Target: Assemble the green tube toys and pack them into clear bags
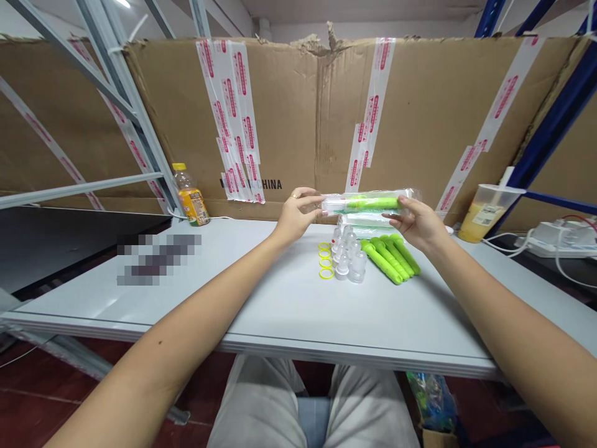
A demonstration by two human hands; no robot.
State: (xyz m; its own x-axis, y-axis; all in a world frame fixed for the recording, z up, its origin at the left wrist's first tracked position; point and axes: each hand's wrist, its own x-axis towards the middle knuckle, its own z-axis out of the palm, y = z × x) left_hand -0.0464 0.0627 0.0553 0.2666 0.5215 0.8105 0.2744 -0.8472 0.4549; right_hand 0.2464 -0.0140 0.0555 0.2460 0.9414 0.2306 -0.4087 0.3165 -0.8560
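Observation:
My left hand (301,213) and my right hand (417,223) grip opposite ends of a clear plastic bag (368,202) with a bright green tube inside. They hold it level above the back of the table. Beneath it lie more clear packets (366,224). Closer to me stand several clear plastic cups (357,266) in rows. To their left, yellow rings (326,273) form a column. On the right, several loose green tubes (385,264) lie side by side at a slant.
On the white table (289,317), a juice bottle (192,202) stands at back left and a drink cup (487,214) at back right. A cardboard wall (289,112) closes off the back. A power strip (559,239) with cables is far right. One patch at left is pixelated.

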